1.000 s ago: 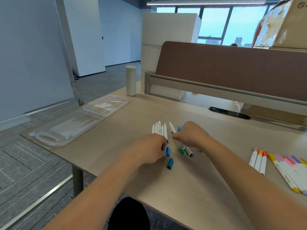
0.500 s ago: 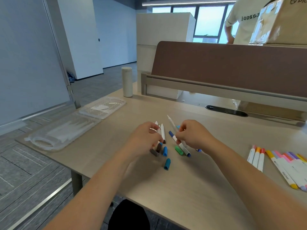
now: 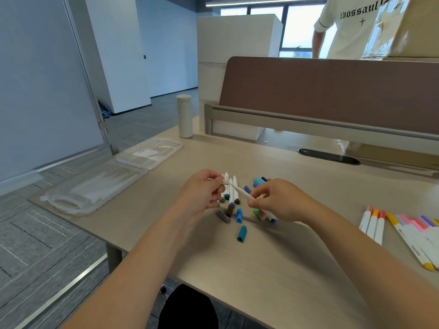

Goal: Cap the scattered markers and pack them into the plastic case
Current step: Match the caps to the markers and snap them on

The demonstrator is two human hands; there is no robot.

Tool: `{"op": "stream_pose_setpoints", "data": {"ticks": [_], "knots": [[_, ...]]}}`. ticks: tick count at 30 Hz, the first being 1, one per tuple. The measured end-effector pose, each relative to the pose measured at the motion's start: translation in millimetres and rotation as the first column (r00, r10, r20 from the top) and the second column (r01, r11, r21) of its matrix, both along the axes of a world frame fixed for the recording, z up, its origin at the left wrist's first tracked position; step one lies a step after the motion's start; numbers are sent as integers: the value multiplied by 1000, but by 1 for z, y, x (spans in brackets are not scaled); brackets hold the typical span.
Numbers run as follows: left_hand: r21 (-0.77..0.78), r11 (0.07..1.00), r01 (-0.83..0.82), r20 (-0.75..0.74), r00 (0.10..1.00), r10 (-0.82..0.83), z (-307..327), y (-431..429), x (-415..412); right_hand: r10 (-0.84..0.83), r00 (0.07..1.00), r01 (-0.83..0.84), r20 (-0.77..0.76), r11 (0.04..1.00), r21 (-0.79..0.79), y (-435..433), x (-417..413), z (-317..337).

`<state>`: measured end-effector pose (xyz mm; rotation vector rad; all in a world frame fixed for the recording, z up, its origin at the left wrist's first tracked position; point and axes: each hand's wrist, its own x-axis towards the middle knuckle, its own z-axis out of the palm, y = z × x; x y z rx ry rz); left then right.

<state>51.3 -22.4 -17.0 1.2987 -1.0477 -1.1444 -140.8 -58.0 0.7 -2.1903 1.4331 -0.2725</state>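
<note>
**Plastic case** (image 3: 95, 186): open, both halves flat at the far-left edge of the tabletop (image 3: 261, 269), well apart from the work. No coloured markers visible inside. Risk: a long carry for each finished marker, with a possible drop on the way.

**Left hand** (image 3: 202, 193): raised above the tabletop, fingers (image 3: 213, 186) pinching a small pale cap (image 3: 226, 182). Risk: a slight hold on a small part, so a slip if pushed askew.

**Loose markers** (image 3: 231, 192): several white barrels side by side just below the hands; capped or not, hard to tell. Risk: knocked out of line by a lowered wrist.

**Loose caps** (image 3: 241, 233): grey, brown, blue and teal, scattered near the barrels. Risk: wrong colour fitted to a barrel; rounded, so probably prone to rolling.

**White marker** (image 3: 241, 191): held slantwise, tip at or just beside the pale cap; actual contact unclear. Risk: a misaligned tip missing the opening and inking skin.

**Right hand** (image 3: 282, 203): fingers (image 3: 257, 198) pinching the rear of the white marker.

**Capped markers** (image 3: 373, 224): rows at the far right of the tabletop, not yet in the case.

**Changes:** against half a second earlier, left hand off the barrels and now carrying the cap, white marker swung toward it, hands closer together. Against a second earlier, both hands lifted clear of the pile.
</note>
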Motion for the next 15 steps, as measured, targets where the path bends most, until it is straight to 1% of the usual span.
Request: {"op": "stream_pose_setpoints", "data": {"ticks": [6,13,15], "knots": [[-34,999,31,28,999,-30,-2,0,-1,18,1000,-18,-1,1000,18,-1,0,-2],[-40,998,51,240,970,-40,-3,0,-7,72,997,-72,-25,997,22,5,3,5],[-37,998,47,276,961,-35,-3,0,-7,95,995,-94,-41,995,28,7,1,7]]}}
